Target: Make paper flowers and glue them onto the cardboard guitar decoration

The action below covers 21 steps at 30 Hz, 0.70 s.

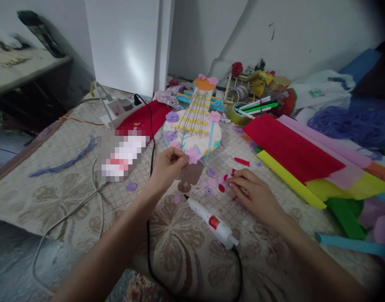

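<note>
A pink paper flower [193, 156] lies at the fingertips of my left hand [171, 164], at the lower edge of a guitar-shaped craft piece [192, 121] with strings and purple and pink flowers. My left thumb and forefinger are pinched together; whether they grip the flower is hard to make out. My right hand [250, 191] has its fingertips close together over small red and pink petals [222, 188], and what it holds is too small to name. A white glue gun [211, 220] lies between my forearms, its dark nozzle pointing up and left.
Red crepe paper [299, 147] and yellow crepe paper [289, 178] lie at the right. Pens [258, 105] stand in a tape roll behind. A black cord [152, 138] and a white cable [96, 184] cross the patterned cloth, near a power strip [118, 110].
</note>
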Available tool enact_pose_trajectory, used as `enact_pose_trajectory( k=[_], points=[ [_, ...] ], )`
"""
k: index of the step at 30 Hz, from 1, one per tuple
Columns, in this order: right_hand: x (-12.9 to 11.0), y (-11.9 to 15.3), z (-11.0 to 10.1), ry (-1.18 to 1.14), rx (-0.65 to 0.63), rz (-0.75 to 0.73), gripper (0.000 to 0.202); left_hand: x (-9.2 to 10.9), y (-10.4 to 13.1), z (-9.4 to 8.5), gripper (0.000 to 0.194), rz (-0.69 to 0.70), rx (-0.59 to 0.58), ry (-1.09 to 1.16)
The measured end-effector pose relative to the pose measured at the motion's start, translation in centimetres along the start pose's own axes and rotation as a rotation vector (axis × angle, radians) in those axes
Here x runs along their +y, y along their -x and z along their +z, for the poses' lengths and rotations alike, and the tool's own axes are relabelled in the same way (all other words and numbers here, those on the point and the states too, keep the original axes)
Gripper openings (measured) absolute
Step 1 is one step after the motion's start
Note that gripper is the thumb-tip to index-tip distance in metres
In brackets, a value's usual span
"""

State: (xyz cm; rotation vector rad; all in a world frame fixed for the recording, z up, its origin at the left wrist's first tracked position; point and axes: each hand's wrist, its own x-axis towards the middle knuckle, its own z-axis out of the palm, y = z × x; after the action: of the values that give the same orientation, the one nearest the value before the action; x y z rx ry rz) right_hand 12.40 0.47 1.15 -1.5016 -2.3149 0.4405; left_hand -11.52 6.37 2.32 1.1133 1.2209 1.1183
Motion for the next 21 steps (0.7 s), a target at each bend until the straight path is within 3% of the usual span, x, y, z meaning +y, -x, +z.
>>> enact_pose_trajectory(
  k=[4,11,17,21],
  points=[
    [-0.3,-1.1,-1.0,0.018,0.074,0.031,0.014,0.0,0.1,0.1,0.008,0.0,0.007,-0.004],
    [-0.8,-2.9,0.0,0.035,-0.144,-0.071,0.014,-0.3,0.1,0.1,0.009,0.012,0.001,-0.008],
    [-1.1,-3.7,0.7,0.051,-0.19,-0.039,0.016,-0.4,0.2,0.3,0.009,-0.004,-0.018,-0.032],
    [-0.9,-4.1,0.3,-0.126,-0.173,0.014,0.011,-0.6,0.2,0.4,0.009,-0.003,-0.03,-0.048]
  ],
)
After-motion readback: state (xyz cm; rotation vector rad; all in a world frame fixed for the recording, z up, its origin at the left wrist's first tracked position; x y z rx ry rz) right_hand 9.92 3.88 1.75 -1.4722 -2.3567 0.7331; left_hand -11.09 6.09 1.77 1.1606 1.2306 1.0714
